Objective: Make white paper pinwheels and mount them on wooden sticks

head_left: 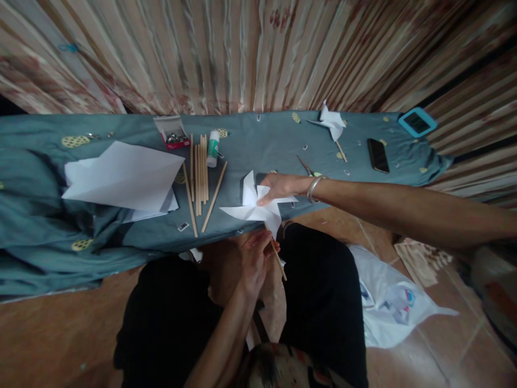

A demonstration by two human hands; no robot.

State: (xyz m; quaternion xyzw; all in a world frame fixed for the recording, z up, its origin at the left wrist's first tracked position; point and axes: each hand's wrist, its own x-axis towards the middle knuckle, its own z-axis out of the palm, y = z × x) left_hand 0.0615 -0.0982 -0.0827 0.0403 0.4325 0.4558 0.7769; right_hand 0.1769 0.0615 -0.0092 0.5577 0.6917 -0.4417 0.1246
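A white paper pinwheel [254, 212] is in front of me at the near edge of the cloth-covered surface, its pointed blades spread out. My right hand [278, 187] reaches in from the right and presses its thumb at the middle of the blades; its other fingers are partly hidden behind the paper. Below, my left hand [256, 256] is closed around the pinwheel's wooden stick [280, 262], whose lower end slants down over my lap. A finished-looking second pinwheel [333, 121] lies on its stick at the back right.
White paper sheets [125, 175] lie left, beside several wooden sticks [201, 172], a glue stick [212, 149] and an open box of metal pins [173, 134]. Scissors [309, 168], a phone [378, 155] and a blue-framed device [417, 122] are right. A plastic bag [391, 302] sits on the floor.
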